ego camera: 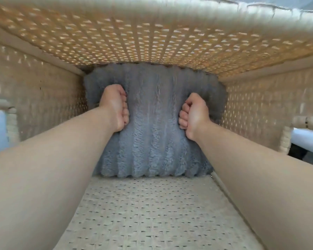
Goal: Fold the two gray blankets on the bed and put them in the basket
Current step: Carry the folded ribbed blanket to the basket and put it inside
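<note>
I look straight down into a tall woven basket [152, 213], whose walls fill most of the view. A folded gray ribbed blanket [152, 134] lies deep inside, near the bottom. My left hand [116, 105] grips the blanket's left side and my right hand [193, 114] grips its right side, fingers curled into the fluffy fabric. Both forearms reach down into the basket. Whether a second blanket lies under this one is hidden.
The basket's far wall [152, 38] glows orange with light through the weave. Rope handles show at the left rim [9, 112] and the right rim [307, 121]. A white surface [309, 139] lies outside the basket at the right.
</note>
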`<state>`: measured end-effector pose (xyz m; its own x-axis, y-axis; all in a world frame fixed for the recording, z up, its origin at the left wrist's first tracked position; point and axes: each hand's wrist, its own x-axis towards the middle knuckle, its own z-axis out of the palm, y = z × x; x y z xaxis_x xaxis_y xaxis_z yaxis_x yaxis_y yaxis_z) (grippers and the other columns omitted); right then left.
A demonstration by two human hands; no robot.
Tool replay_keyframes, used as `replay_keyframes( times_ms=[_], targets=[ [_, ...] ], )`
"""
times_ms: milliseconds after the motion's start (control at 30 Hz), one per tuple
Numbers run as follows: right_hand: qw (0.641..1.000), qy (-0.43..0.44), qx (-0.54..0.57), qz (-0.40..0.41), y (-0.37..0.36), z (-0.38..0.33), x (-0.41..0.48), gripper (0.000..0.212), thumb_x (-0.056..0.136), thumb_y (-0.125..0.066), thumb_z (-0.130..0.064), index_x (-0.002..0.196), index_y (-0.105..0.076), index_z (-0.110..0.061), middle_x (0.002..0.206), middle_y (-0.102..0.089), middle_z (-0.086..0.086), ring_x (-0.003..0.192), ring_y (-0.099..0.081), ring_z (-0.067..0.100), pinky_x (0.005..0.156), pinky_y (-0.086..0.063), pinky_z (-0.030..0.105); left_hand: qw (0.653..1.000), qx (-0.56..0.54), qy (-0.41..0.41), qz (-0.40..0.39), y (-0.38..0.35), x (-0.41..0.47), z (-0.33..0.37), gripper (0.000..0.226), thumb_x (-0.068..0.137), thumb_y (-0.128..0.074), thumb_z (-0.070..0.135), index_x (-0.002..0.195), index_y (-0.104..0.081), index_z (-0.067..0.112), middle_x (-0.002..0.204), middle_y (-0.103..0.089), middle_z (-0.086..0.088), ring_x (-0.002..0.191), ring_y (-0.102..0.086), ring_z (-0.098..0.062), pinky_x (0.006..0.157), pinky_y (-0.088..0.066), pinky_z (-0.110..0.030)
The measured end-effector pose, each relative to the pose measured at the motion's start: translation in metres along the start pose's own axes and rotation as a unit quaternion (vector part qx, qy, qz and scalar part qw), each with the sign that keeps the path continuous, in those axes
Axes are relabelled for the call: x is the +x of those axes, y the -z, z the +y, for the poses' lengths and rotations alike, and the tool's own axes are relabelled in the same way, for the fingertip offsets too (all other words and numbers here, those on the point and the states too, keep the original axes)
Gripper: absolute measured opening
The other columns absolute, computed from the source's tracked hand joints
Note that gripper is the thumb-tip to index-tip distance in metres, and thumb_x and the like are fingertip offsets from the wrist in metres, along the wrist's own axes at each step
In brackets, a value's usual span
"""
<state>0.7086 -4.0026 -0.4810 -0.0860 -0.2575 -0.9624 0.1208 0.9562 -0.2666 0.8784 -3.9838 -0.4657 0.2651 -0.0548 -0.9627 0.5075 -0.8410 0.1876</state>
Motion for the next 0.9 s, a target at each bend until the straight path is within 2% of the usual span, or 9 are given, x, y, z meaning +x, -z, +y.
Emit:
replay_keyframes(
  times_ms=[300, 433, 500, 567, 600, 633, 733, 800, 900],
  targets=[
    [0.995, 0.060, -0.005, 0.083, -0.014, -0.007, 0.022, 0.034, 0.082, -0.040, -0.017, 0.052, -0.027, -0.025, 0.038, -0.024, -0.009, 0.029, -0.015, 0.011, 0.036, -0.013, 0.010, 0.996, -0.046, -0.071, 0.024, -0.013, 0.016, 0.004, 0.036, 0.084, -0.038, 0.016, 0.050, -0.030, 0.025, 0.040, -0.028, 0.008, 0.027, -0.018, -0.011, 0.033, -0.014, -0.011],
    [0.975, 0.112, -0.149, 0.124, -0.014, -0.019, -0.021, 0.034, 0.082, -0.047, -0.022, 0.049, -0.041, -0.018, 0.042, -0.041, -0.004, 0.034, -0.036, 0.017, 0.041, -0.029, 0.022, 0.983, 0.066, -0.168, 0.026, 0.001, -0.029, -0.001, 0.034, 0.085, -0.045, 0.020, 0.052, -0.037, 0.019, 0.042, -0.032, 0.006, 0.036, -0.026, -0.014, 0.037, -0.016, -0.021],
    [0.942, 0.155, -0.274, 0.115, -0.009, -0.023, -0.044, 0.036, 0.086, -0.048, -0.024, 0.052, -0.049, -0.012, 0.047, -0.051, 0.005, 0.040, -0.048, 0.022, 0.044, -0.038, 0.028, 0.909, 0.273, -0.308, 0.063, 0.014, -0.054, -0.007, 0.030, 0.088, -0.050, 0.022, 0.060, -0.052, 0.010, 0.053, -0.043, 0.002, 0.052, -0.038, -0.017, 0.050, -0.025, -0.032],
    [0.878, 0.228, -0.412, 0.089, 0.003, -0.024, -0.065, 0.021, 0.087, -0.053, -0.027, 0.072, -0.054, -0.012, 0.063, -0.058, 0.007, 0.058, -0.056, 0.024, 0.050, -0.044, 0.028, 0.800, 0.423, -0.423, 0.042, 0.028, -0.077, -0.014, 0.013, 0.085, -0.059, 0.028, 0.085, -0.061, 0.015, 0.077, -0.053, 0.005, 0.074, -0.050, -0.014, 0.062, -0.031, -0.016],
    [0.838, 0.270, -0.469, 0.068, 0.011, -0.023, -0.074, 0.016, 0.085, -0.059, -0.030, 0.091, -0.054, -0.016, 0.078, -0.060, 0.004, 0.072, -0.057, 0.021, 0.057, -0.044, 0.024, 0.757, 0.470, -0.453, 0.026, 0.035, -0.086, -0.017, 0.025, 0.081, -0.064, 0.033, 0.102, -0.060, 0.020, 0.095, -0.053, 0.002, 0.091, -0.052, -0.016, 0.076, -0.033, -0.013],
    [0.801, 0.296, -0.518, 0.047, 0.020, -0.023, -0.082, 0.038, 0.081, -0.067, -0.034, 0.112, -0.049, -0.020, 0.099, -0.058, 0.002, 0.089, -0.056, 0.018, 0.070, -0.045, 0.019, 0.717, 0.518, -0.466, 0.019, 0.042, -0.091, -0.020, 0.051, 0.075, -0.069, 0.042, 0.120, -0.053, 0.025, 0.116, -0.048, -0.002, 0.111, -0.046, -0.022, 0.094, -0.032, -0.021],
    [0.716, 0.315, -0.623, 0.019, 0.040, -0.028, -0.095, 0.118, 0.059, -0.081, -0.057, 0.145, -0.001, -0.040, 0.154, -0.010, 0.005, 0.143, -0.016, 0.027, 0.114, -0.022, 0.036, 0.622, 0.656, -0.427, 0.023, 0.061, -0.092, -0.016, 0.127, 0.050, -0.068, 0.077, 0.148, 0.003, 0.041, 0.153, -0.003, -0.003, 0.143, -0.002, -0.026, 0.115, 0.001, -0.049],
    [0.656, 0.283, -0.700, -0.014, 0.047, -0.028, -0.093, 0.144, 0.046, -0.080, -0.070, 0.138, 0.028, -0.046, 0.155, 0.025, 0.003, 0.146, 0.017, 0.030, 0.116, 0.003, 0.042, 0.583, 0.721, -0.374, -0.010, 0.069, -0.082, -0.014, 0.147, 0.038, -0.063, 0.088, 0.133, 0.041, 0.044, 0.153, 0.025, 0.000, 0.143, 0.020, -0.026, 0.111, 0.013, -0.054],
    [0.572, 0.219, -0.786, -0.084, 0.047, -0.023, -0.079, 0.158, 0.042, -0.079, -0.074, 0.128, 0.049, -0.036, 0.143, 0.047, 0.014, 0.136, 0.038, 0.035, 0.109, 0.017, 0.044, 0.551, 0.780, -0.290, -0.060, 0.070, -0.060, -0.013, 0.155, 0.035, -0.067, 0.086, 0.114, 0.058, 0.041, 0.146, 0.044, -0.004, 0.139, 0.034, -0.027, 0.110, 0.014, -0.056]
  ],
)
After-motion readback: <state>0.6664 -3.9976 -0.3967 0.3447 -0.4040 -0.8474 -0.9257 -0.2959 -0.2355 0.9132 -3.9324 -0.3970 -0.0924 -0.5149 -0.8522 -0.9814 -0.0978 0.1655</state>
